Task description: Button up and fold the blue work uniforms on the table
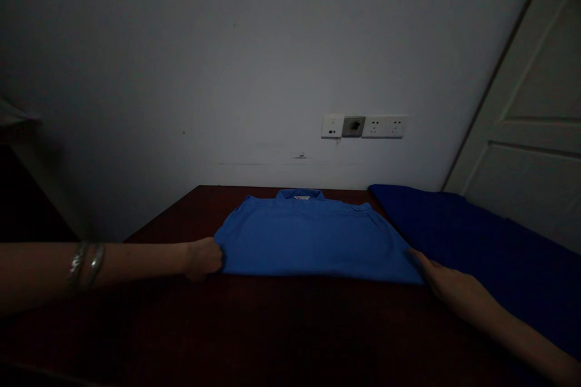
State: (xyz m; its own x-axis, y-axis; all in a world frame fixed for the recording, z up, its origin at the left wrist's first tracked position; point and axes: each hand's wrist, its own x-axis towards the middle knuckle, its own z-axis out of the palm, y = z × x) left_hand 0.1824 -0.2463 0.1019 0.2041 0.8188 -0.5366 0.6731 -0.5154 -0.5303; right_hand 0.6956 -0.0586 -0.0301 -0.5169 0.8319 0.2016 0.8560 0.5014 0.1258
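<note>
A folded blue shirt lies flat on a dark red-brown table, collar toward the wall. My left hand is curled closed at the shirt's near left corner, gripping its edge. Two silver bangles sit on that forearm. My right hand rests at the shirt's near right corner with fingers stretched along the edge, fingertips tucked at the fabric.
A darker blue cloth covers the table's right side. A white wall with a row of sockets stands behind the table. A white door is at the right. The room is dim.
</note>
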